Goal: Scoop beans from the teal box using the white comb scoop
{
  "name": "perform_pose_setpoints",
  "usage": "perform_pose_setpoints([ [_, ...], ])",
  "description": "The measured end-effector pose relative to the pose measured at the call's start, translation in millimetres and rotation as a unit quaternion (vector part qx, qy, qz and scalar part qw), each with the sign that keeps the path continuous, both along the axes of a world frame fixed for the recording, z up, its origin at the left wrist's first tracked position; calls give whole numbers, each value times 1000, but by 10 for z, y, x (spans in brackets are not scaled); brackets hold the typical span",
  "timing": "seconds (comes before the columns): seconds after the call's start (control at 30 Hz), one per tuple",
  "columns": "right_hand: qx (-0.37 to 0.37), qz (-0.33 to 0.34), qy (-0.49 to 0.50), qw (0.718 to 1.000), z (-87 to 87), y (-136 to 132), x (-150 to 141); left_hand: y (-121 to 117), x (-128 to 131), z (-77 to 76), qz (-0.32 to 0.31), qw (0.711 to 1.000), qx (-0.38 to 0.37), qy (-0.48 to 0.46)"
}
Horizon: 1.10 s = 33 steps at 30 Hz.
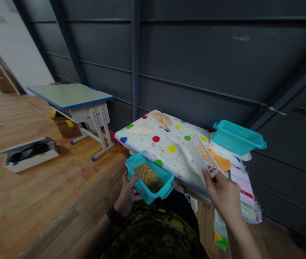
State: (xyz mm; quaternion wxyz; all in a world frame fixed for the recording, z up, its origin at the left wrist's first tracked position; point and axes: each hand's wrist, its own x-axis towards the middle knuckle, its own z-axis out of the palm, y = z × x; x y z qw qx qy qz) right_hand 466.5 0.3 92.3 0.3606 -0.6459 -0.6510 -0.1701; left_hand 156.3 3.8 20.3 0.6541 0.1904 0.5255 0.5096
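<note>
Spotted-cloth table [173, 162] sits ahead of both hands' fingers. Teal bin [144, 192]: left hand [127, 197] has fingers closed around its left end, thumb over the rim, bin just off the table's near edge. Second teal bin [231, 142] is beyond and right of the right fingers. White slotted tray [201, 154]: near end pinched by right hand [223, 194], rest sticking out past the fingertips. Orange cloth [221, 160] just beyond right fingers. Yellowish beans [148, 175] right of left thumb, inside the held bin.
</note>
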Motion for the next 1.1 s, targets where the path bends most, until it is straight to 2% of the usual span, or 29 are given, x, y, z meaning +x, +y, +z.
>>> perform_pose_setpoints([
  [0.03, -3, -21, -6, 1000, -29, 13, 49, -8, 21, 0, 0, 1000, -3, -5],
  [0.1, -14, -19, -15, 1000, -105, -22, 51, -27, 70, 0, -6, 1000, -11, -12],
  [0.23, -21, 45, -7, 999, -211, -269, -187, -84, 178, 4, -28, 999, -22, -22],
  [0.37, -35, 111, 39, 992, -150, -457, -325, -149, 250, 30, -47, 998, -24, -33],
  [0.47, -26, 93, 56, 994, -75, -354, -224, -167, 267, 42, -54, 998, -21, -38],
  [0.6, -28, 8, 12, 1000, -69, 23, -15, -149, 252, 29, -52, 998, -23, -33],
  [0.67, -49, -3, -15, 999, -96, 162, 34, -131, 225, 15, -48, 998, -25, -24],
  [0.77, -68, 31, -32, 997, -112, 169, 34, -98, 153, -16, -42, 999, -25, -9],
  [0.97, -106, 156, 37, 981, 5, -152, 5, -39, -2, -79, -3, 1000, -4, 0],
  [1.03, -112, 169, 63, 977, 8, -161, -2, -26, -31, -79, 1, 1000, 2, 0],
  [1.1, -103, 144, 65, 982, -31, -85, -19, -14, -50, -66, 0, 1000, 6, 8],
])
